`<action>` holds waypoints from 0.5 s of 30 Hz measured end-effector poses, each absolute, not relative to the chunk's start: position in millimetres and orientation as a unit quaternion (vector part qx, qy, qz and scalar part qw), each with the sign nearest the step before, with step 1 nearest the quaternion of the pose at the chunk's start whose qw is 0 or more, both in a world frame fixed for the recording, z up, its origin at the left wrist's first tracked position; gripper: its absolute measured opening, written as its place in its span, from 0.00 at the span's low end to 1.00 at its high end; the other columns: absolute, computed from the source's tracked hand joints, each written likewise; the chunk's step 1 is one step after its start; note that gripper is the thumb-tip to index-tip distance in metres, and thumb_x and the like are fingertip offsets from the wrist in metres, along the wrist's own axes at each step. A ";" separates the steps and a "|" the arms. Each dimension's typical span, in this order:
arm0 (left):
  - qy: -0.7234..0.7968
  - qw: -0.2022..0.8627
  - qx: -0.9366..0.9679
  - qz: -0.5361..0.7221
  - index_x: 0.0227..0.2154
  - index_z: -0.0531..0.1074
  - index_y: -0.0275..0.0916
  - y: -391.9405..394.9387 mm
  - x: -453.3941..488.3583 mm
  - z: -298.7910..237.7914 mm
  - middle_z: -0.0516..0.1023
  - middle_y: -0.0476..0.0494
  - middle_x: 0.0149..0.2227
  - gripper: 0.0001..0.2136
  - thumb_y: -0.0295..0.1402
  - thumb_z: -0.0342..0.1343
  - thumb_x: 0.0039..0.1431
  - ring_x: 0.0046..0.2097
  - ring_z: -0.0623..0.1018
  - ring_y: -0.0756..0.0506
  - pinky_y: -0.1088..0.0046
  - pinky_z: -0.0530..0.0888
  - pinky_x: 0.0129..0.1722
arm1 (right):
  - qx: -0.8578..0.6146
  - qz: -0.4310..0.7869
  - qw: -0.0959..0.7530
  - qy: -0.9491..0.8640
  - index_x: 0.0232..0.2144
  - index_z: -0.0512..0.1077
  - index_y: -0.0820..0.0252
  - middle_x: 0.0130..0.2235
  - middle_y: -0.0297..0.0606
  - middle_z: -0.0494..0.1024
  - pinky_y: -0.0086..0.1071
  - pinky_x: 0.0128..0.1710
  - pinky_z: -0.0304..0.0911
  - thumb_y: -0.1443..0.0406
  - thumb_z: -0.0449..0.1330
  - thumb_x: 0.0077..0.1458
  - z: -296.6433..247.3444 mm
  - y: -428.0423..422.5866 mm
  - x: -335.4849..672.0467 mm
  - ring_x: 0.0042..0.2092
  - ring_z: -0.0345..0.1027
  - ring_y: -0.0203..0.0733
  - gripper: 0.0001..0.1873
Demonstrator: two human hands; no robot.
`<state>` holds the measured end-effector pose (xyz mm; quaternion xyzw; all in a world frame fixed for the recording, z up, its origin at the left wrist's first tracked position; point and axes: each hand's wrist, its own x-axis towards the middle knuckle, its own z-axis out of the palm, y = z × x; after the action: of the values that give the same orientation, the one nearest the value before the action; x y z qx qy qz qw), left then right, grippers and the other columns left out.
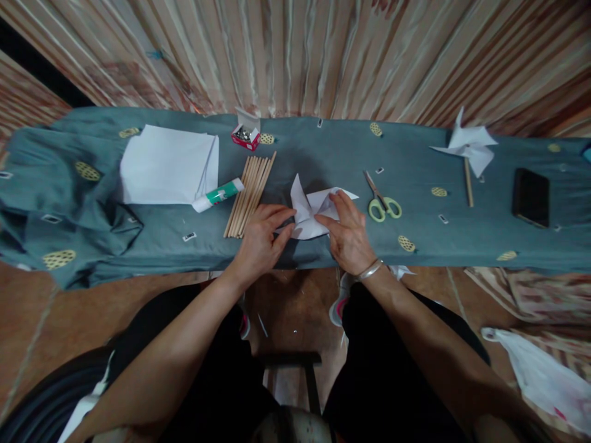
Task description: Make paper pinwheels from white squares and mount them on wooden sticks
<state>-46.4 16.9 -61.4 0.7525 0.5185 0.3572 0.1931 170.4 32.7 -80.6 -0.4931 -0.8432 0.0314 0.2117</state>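
A partly folded white paper pinwheel (314, 206) lies on the teal cloth-covered bench (323, 154) in front of me. My left hand (261, 237) pinches the paper's left edge with its fingers together. My right hand (347, 232), with a bangle at the wrist, presses down on the paper's right flap with fingers bent. A bundle of wooden sticks (249, 194) lies just left of my left hand. A glue stick (218, 195) lies beside the sticks.
A stack of white paper (168, 165) sits at the left. A small red box of pins (245, 136) stands behind the sticks. Green-handled scissors (381, 202), a finished pinwheel on a stick (468, 151) and a black phone (530, 197) lie to the right. A white plastic bag (545, 375) lies on the floor.
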 end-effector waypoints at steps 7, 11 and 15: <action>0.515 0.199 0.752 0.359 0.48 0.76 0.36 15.3 -46.6 -62.8 0.77 0.39 0.47 0.14 0.34 0.51 0.65 0.50 0.74 0.42 0.61 0.73 0.52 | -0.487 0.018 0.214 -0.846 0.48 0.75 0.55 0.66 0.44 0.61 0.54 0.58 0.57 0.73 0.47 0.59 -86.6 33.0 168.2 0.70 0.44 0.54 0.21; 0.522 0.199 0.747 0.360 0.47 0.76 0.35 18.6 -48.0 -64.2 0.77 0.38 0.47 0.14 0.35 0.52 0.65 0.51 0.74 0.41 0.60 0.72 0.52 | -0.493 0.052 0.222 -0.839 0.50 0.74 0.55 0.66 0.44 0.60 0.57 0.59 0.56 0.73 0.47 0.59 -86.2 32.1 170.0 0.70 0.43 0.54 0.23; 0.529 0.193 0.741 0.364 0.47 0.77 0.37 22.0 -48.4 -63.1 0.77 0.39 0.48 0.14 0.35 0.52 0.64 0.50 0.75 0.42 0.61 0.72 0.53 | -0.504 0.114 0.262 -0.815 0.51 0.74 0.55 0.67 0.42 0.59 0.57 0.63 0.54 0.74 0.47 0.58 -84.6 35.3 174.9 0.70 0.44 0.54 0.24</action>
<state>-48.4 22.0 -63.1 0.7414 0.5295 0.3644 0.1929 174.9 35.3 -84.6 -0.5040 -0.8151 0.1137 0.2621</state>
